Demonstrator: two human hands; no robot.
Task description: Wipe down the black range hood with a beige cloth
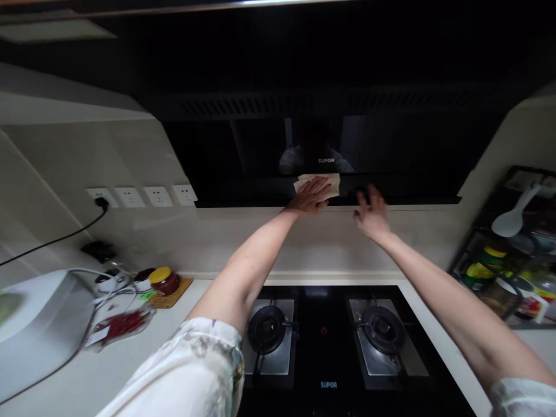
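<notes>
My left hand [309, 197] presses a folded beige paper towel [332, 185] against the lower ledge of the black range hood [260, 147]. Its fingers lie over the towel, which sticks out on both sides of them. To the right, my right hand [372, 215] is at the ledge's bottom edge, blurred, with its fingers apart and nothing visible in them. A small dark shape by its fingertips is too unclear to name. Below both arms sits a black two-burner gas hob [324, 347].
Left on the counter are a white appliance [39, 324], a bag of red chillies [124, 325] and a yellow-lidded jar [164, 280] on a wooden board. A black plug [102, 202] fills one wall socket. At right, a rack [467, 249] holds bottles and a white ladle [515, 217].
</notes>
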